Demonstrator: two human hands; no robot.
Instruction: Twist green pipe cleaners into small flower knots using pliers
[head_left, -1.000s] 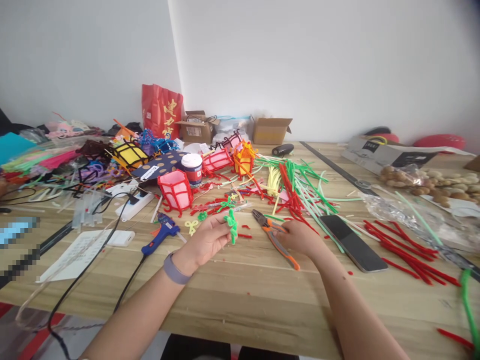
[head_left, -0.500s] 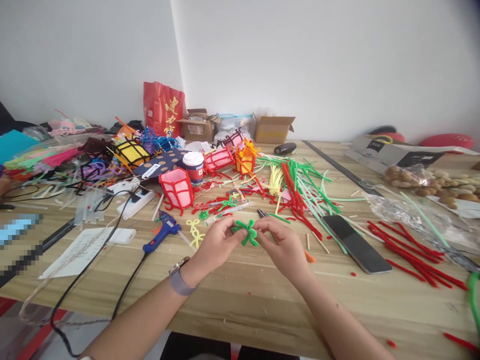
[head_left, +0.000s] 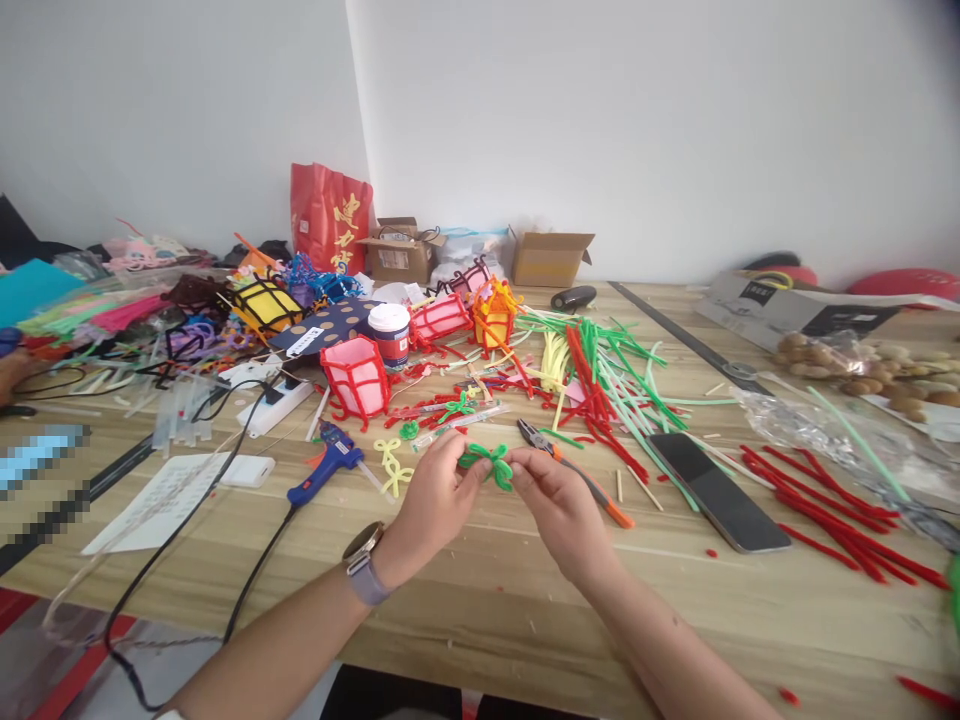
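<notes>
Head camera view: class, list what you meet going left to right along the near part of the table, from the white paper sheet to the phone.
White paper sheet → blue glue gun → left hand → green pipe-cleaner figure → right hand → black phone.

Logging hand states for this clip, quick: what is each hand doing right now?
Left hand: closed, pinching the green pipe-cleaner bow from its left side.
Right hand: closed, pinching the same bow from its right side.
</notes>
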